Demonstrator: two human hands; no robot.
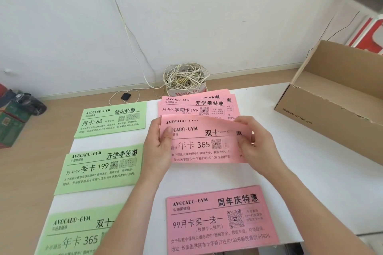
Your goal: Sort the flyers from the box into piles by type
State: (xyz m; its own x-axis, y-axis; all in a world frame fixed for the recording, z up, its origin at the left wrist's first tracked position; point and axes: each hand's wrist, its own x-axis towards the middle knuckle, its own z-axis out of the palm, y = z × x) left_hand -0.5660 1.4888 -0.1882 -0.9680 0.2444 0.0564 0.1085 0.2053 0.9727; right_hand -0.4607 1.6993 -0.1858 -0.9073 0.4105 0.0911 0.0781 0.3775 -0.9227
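Person, head view. Left hand (158,149) and right hand (257,143): both bare. Left forearm (128,213) and right forearm (310,203): uncovered along the whole length shown, to the lower edge. Thumbnail (169,130) of the left hand: short, rounded and plain. Both wrists are slender.

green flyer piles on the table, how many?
3, all in the left column: far green pile, middle green pile, near green pile, partly covered by the left forearm and cropped.
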